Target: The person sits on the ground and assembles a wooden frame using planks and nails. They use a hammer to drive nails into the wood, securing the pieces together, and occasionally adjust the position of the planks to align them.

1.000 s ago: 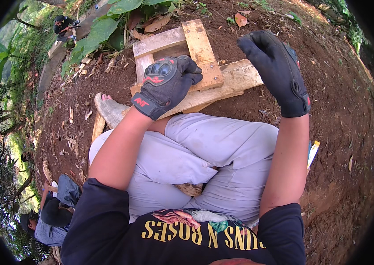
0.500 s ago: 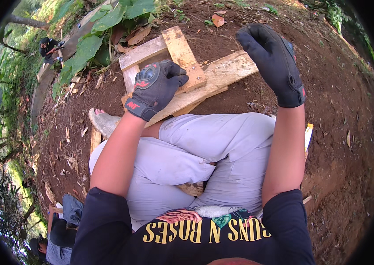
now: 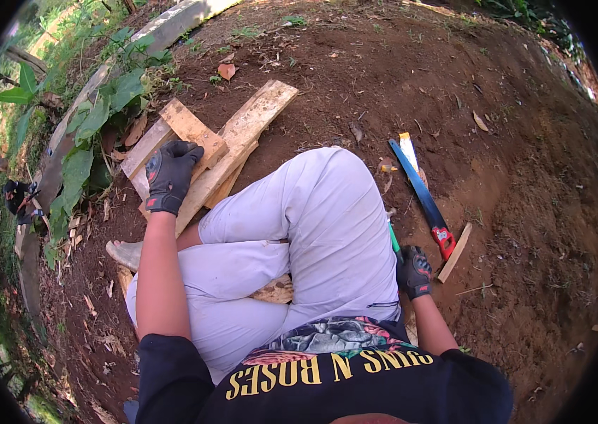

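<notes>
— Bare brown earth slopes all round, weeds and broad leaves at far left. What lies on it?

— Item one: stacked wooden planks (image 3: 221,152), far left of the seated person's bent knee (image 3: 327,205), long axes running from near left to far right. Item two: hand saw (image 3: 422,194), dark blade, red handle, on the ground at right; blade tip far, handle near. Item three: small wood offcut (image 3: 454,252), just beside the saw handle.

— The hands?

— Left hand (image 3: 170,175), gloved, rests flat on the planks, fingers curled over the upper board's edge, pressing rather than gripping. Right hand (image 3: 413,272), gloved, low by the hip, fingers closed round a green handle (image 3: 394,240); what tool it belongs to, I cannot tell.

— Which is nearer the saw?

— The right. The red handle lies just to its far right, nearly touching, the blade leading away from the fingers.
</notes>
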The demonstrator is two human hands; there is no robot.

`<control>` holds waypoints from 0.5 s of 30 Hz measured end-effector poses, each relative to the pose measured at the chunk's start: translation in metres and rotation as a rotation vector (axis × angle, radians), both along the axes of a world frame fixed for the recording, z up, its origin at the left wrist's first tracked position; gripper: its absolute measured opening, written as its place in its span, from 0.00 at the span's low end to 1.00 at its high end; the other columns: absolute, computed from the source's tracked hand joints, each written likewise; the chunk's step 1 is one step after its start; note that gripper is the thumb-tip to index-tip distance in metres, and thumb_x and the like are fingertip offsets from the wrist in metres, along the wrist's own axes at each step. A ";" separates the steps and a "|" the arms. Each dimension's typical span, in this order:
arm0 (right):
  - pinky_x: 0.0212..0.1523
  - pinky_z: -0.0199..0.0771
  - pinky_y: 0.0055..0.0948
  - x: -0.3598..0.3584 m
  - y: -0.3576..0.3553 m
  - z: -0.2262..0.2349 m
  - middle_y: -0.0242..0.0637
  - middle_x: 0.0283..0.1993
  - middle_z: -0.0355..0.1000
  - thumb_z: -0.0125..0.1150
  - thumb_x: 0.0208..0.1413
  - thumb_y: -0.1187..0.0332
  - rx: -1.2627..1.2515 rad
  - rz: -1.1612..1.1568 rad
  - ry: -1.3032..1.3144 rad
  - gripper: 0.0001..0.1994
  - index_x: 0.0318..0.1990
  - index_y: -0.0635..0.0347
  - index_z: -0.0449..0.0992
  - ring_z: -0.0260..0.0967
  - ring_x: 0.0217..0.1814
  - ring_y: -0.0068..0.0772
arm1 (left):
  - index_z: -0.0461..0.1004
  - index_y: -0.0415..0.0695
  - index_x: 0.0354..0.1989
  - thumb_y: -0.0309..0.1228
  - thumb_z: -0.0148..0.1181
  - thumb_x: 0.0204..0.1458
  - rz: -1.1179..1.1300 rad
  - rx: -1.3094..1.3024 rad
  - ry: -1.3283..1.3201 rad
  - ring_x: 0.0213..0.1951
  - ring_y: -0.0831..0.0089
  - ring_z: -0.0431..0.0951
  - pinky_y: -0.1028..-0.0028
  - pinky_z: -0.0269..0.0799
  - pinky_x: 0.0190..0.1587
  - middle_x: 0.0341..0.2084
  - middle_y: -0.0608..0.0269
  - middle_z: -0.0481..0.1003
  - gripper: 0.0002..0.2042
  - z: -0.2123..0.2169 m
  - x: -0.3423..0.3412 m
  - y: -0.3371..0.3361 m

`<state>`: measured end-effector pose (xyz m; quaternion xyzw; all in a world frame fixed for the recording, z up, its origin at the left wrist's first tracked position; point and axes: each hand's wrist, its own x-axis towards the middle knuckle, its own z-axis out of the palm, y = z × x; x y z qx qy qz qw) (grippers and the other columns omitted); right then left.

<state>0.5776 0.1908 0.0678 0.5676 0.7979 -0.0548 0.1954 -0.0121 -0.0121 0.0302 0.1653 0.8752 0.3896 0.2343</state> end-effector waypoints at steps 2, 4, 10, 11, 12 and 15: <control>0.54 0.77 0.58 0.040 -0.023 -0.023 0.56 0.55 0.79 0.64 0.65 0.54 0.137 0.026 0.132 0.18 0.53 0.56 0.81 0.78 0.55 0.63 | 0.89 0.44 0.44 0.44 0.76 0.54 0.010 0.016 0.026 0.45 0.63 0.88 0.65 0.79 0.54 0.40 0.57 0.89 0.17 0.002 0.005 0.003; 0.55 0.77 0.57 0.032 -0.020 -0.034 0.56 0.56 0.80 0.60 0.67 0.55 0.147 0.018 0.150 0.18 0.56 0.56 0.81 0.78 0.56 0.62 | 0.89 0.44 0.42 0.44 0.76 0.53 0.030 0.040 0.038 0.43 0.62 0.88 0.64 0.79 0.52 0.39 0.57 0.89 0.17 0.003 0.002 0.003; 0.55 0.76 0.56 -0.004 -0.011 0.019 0.56 0.55 0.80 0.55 0.73 0.61 0.117 0.081 0.073 0.19 0.64 0.59 0.77 0.78 0.56 0.63 | 0.89 0.45 0.42 0.43 0.75 0.54 -0.022 0.080 0.092 0.43 0.61 0.88 0.64 0.80 0.51 0.39 0.56 0.89 0.16 -0.003 0.003 -0.001; 0.53 0.76 0.56 0.001 -0.004 0.027 0.56 0.54 0.80 0.54 0.73 0.62 0.157 0.145 0.135 0.18 0.63 0.59 0.76 0.78 0.56 0.63 | 0.89 0.45 0.43 0.43 0.75 0.54 -0.044 0.128 0.049 0.43 0.61 0.88 0.63 0.80 0.51 0.39 0.56 0.89 0.16 -0.004 0.005 -0.001; 0.52 0.76 0.55 -0.003 0.002 0.035 0.56 0.52 0.80 0.54 0.73 0.63 0.186 0.202 0.201 0.17 0.63 0.60 0.74 0.78 0.55 0.62 | 0.89 0.44 0.44 0.43 0.75 0.54 -0.045 0.130 0.012 0.43 0.60 0.88 0.63 0.80 0.51 0.40 0.55 0.88 0.16 -0.006 0.004 -0.002; 0.44 0.79 0.45 -0.057 0.037 0.066 0.50 0.48 0.80 0.53 0.77 0.61 0.294 0.351 0.503 0.21 0.70 0.63 0.71 0.80 0.42 0.45 | 0.89 0.43 0.44 0.43 0.76 0.54 -0.028 0.176 0.004 0.43 0.59 0.88 0.62 0.80 0.52 0.39 0.53 0.88 0.17 -0.015 -0.001 -0.008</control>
